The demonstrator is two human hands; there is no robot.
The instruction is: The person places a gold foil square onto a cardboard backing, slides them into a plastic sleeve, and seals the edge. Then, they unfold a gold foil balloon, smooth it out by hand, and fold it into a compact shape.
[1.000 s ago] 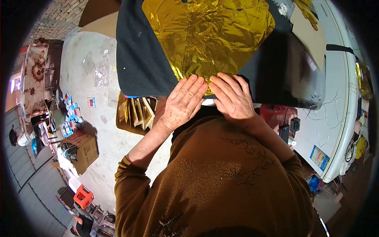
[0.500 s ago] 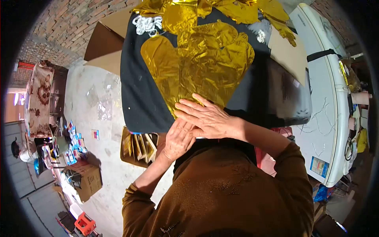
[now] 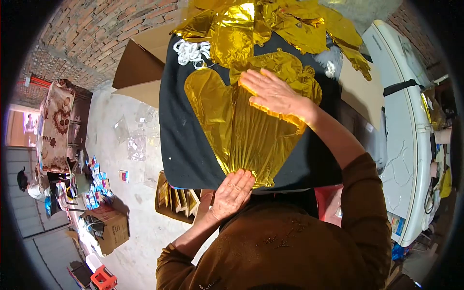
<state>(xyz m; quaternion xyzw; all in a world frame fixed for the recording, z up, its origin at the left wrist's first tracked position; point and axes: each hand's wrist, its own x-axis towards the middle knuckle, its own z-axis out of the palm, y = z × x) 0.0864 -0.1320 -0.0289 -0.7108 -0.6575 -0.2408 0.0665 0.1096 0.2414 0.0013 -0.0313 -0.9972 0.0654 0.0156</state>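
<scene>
A flat, shiny gold foil balloon [image 3: 210, 113] lies on the black cloth [image 3: 188, 162], its narrow end towards me. At that narrow end, my left hand [image 3: 231, 195] lies flat with outstretched fingers pressing on the foil. My right hand [image 3: 278, 94] rests palm down across the upper right part of the balloon, fingers extended. Fine creases run through the foil between the two hands. More gold foil pieces [image 3: 299, 31] are heaped at the far edge, beside a bundle of white cord [image 3: 191, 51].
An open cardboard box [image 3: 137, 67] stands left of the table. Below the table's left edge, another box [image 3: 176, 200] holds flat gold packets. A white chest freezer [image 3: 401, 159] is on the right. Farther left are a carton [image 3: 108, 227] and a red stool [image 3: 103, 279].
My right hand has slid away from me, from the narrow end up over the balloon. My left hand stays at the narrow end, now uncovered. Creases have appeared in the foil.
</scene>
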